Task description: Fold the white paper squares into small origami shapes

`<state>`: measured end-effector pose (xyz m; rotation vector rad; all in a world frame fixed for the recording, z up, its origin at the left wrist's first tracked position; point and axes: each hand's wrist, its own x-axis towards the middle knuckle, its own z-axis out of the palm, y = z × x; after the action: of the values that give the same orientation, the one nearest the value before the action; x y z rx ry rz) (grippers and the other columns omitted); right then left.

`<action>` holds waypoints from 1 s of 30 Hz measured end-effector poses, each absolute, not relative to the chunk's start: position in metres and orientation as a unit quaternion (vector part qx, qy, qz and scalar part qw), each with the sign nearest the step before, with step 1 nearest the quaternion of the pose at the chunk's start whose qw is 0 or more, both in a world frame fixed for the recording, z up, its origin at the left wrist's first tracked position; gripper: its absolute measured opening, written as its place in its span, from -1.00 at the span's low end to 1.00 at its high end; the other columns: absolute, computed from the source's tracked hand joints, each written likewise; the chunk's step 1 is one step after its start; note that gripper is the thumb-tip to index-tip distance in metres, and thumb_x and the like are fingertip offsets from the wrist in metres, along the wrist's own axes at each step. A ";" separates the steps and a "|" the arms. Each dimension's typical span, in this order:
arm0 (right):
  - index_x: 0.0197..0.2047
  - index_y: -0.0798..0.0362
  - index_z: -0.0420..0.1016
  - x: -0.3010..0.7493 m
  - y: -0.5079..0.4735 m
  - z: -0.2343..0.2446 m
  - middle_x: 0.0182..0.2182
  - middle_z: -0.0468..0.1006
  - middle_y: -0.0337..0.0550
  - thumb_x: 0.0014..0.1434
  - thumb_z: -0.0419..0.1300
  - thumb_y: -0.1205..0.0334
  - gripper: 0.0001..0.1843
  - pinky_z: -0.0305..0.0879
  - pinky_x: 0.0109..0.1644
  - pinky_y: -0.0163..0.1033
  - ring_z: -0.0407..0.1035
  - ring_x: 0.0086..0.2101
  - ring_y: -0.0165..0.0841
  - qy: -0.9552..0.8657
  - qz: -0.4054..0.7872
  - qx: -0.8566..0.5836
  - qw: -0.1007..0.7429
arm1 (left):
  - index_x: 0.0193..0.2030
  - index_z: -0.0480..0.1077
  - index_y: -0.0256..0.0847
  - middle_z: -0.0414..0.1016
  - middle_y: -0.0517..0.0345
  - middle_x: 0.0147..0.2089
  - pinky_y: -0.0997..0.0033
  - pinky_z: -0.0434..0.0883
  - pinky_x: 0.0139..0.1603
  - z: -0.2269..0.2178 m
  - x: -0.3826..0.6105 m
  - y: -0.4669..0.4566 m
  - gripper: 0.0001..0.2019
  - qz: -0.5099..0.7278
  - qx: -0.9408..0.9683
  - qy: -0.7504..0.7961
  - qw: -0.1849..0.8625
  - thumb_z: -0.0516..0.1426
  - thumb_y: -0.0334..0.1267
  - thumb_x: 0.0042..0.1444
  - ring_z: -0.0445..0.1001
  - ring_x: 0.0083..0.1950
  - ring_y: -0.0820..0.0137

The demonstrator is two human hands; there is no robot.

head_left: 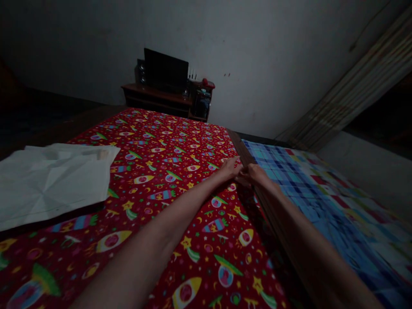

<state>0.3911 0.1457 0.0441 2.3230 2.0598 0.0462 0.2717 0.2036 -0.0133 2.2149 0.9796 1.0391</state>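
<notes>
A red bedsheet [180, 176] printed with rockets, stars and flying saucers covers the mattress in front of me. Both my arms reach out to its right edge, beside a brown wooden bed rail [243, 151]. My left hand [231, 166] rests on the sheet near that edge, its visible fingers stretched and apart. Right beside it, my right hand [255, 172] is bent over the edge with its fingers curled on the sheet. The fingertips of the two hands nearly meet, and dim light blurs their detail.
Creased white sheets [54, 180] lie on the bed at left. Across the rail, a blue checked cloth [273, 167] covers another surface. Beyond the bed, a dark monitor [165, 68] and speakers stand on a wooden desk [154, 95] against the wall. A curtain [350, 86] hangs at right.
</notes>
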 end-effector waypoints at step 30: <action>-0.15 0.09 0.50 0.419 0.101 0.042 -0.17 0.49 0.05 0.08 0.15 0.24 -0.74 0.26 -0.18 -0.23 0.36 -0.19 -0.22 0.841 0.049 0.524 -0.126 | -0.17 0.49 -0.21 0.35 0.04 0.15 0.31 0.19 0.22 0.012 0.254 0.230 -0.71 0.276 0.952 0.099 0.091 0.21 -0.50 -0.08 0.23 0.20 0.30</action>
<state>0.4193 0.1011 0.0416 1.7928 2.8774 0.1680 0.2538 0.2300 0.0118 2.8279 0.2955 0.8188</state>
